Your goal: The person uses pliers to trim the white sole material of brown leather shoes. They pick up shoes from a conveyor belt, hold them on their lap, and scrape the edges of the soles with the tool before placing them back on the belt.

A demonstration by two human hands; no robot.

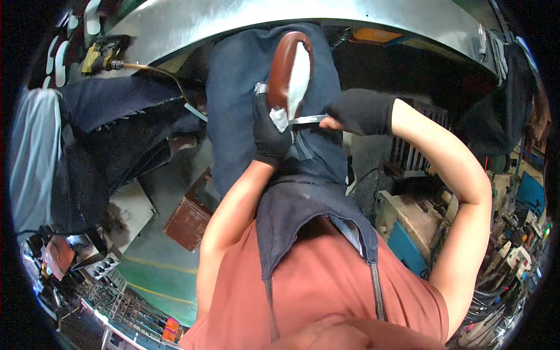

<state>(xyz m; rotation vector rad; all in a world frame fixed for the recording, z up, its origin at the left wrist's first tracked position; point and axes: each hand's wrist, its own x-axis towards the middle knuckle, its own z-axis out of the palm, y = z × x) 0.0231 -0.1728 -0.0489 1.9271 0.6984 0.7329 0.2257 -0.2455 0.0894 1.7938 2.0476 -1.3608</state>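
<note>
A brown leather shoe upper [281, 70] with a long white underside [299, 73] stands out in front of me over my dark apron. My left hand [272, 128], in a black glove with white wrapping on the thumb and a finger, is closed on its near end. From the right, my right hand [359, 114], also black-gloved, grips a thin flat silver tool [308, 119]. The tool's tip reaches the near end of the shoe, close to my left thumb. Whether it touches the leather I cannot tell.
A curved metal bench edge [280, 20] runs across the far side. At left hang dark cloths [116, 99], near a yellow tool with a hose [102, 61]. A brown box [189, 219] sits on the floor, left. Machinery and cables [496, 268] crowd the right.
</note>
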